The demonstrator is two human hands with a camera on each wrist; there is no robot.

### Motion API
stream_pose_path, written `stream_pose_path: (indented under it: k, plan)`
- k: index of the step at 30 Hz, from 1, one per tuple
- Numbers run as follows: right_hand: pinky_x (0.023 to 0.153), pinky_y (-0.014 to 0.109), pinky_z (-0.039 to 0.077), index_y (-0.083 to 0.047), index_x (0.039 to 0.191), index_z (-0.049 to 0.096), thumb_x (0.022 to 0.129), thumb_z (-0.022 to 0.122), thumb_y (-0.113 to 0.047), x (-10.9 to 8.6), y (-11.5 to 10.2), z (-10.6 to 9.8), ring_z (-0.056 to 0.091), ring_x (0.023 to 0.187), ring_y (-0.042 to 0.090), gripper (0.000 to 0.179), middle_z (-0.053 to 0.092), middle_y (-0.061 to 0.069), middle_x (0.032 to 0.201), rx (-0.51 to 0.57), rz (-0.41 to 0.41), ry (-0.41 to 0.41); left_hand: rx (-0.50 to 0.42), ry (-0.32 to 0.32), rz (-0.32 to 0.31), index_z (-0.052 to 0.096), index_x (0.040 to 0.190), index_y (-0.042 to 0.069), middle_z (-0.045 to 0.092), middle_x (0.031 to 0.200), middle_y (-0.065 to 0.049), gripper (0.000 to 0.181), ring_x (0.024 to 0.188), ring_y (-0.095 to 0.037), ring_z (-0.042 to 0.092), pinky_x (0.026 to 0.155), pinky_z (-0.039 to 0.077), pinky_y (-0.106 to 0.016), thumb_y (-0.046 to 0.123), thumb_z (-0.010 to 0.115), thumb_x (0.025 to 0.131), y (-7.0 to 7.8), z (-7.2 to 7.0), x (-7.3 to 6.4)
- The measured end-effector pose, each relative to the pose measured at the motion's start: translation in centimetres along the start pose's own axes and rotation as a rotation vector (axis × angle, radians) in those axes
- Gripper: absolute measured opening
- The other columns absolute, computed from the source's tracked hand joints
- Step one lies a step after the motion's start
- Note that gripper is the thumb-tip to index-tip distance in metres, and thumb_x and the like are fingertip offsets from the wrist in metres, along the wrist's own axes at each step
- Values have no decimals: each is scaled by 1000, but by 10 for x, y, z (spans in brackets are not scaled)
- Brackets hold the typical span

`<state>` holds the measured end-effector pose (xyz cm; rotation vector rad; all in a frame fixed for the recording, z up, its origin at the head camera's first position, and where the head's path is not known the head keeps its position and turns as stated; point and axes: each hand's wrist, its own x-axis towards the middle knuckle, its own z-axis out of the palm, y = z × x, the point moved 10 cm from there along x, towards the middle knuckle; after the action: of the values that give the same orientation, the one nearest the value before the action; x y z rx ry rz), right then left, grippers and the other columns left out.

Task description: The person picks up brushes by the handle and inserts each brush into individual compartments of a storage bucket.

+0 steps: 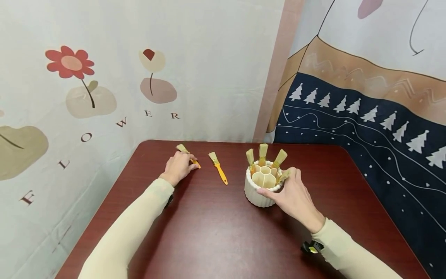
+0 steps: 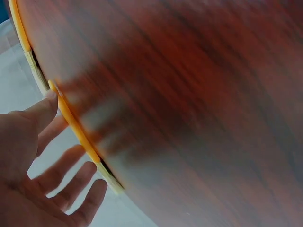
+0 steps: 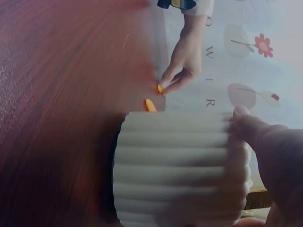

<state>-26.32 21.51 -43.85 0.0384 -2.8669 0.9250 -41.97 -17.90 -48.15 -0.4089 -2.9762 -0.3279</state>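
Observation:
My left hand [image 1: 178,167] is at the table's far left, its thumb and a finger pinching the yellow handle of a flat paintbrush [image 1: 196,163]. In the left wrist view the thumb sits at the handle's end and the other fingers [image 2: 80,178] are spread along the brush. A second paintbrush [image 1: 218,169] lies just right of it, bristles pointing away. My right hand [image 1: 297,195] grips the rim of a white ribbed pot [image 1: 256,193], thumb at the near side. The pot stands upright, and a divided insert [image 1: 259,179] with rounded compartments holds several paintbrushes, bristles up.
The dark red wooden table [image 1: 209,232] ends at a far edge close behind the brushes and pot. Printed cloth [image 1: 216,77] hangs behind it, with a dark blue tree-patterned sheet [image 1: 348,128] at the right. Each wrist wears a strapped device [image 1: 312,247].

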Motion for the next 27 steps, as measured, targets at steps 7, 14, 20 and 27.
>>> stream_pose_path:
  k: [7, 14, 20, 27]
  plan:
    - [70, 36, 57, 1, 137, 47, 84, 86, -89, -2, -1, 1, 65, 85, 29, 111, 49, 20, 130, -33, 19, 11, 70, 49, -56, 89, 131, 13, 80, 124, -19, 43, 116, -44, 76, 83, 70, -60, 48, 88, 105, 6, -3, -1]
    - [73, 40, 61, 2, 140, 47, 86, 85, -89, -3, -3, 1, 67, 89, 30, 112, 49, 20, 130, -46, 9, 24, 46, 71, -94, 85, 137, 12, 77, 126, -20, 57, 121, -49, 72, 98, 64, -65, 56, 90, 101, 0, -4, -2]
    - [77, 44, 64, 2, 144, 48, 87, 82, -91, -6, -2, -1, 69, 94, 31, 114, 51, 19, 131, -49, 1, 23, -122, 28, -26, 80, 146, 11, 72, 152, -23, 55, 142, -53, 62, 119, 51, -75, 45, 90, 104, -22, -5, 2]
    - [82, 39, 57, 0, 158, 46, 88, 86, -86, -2, 5, -8, 66, 104, 29, 119, 53, 20, 142, -35, -37, 2, -177, -27, 23, 73, 155, 9, 66, 165, -22, 52, 159, -51, 51, 128, 41, -78, 28, 86, 109, -47, -14, 5]
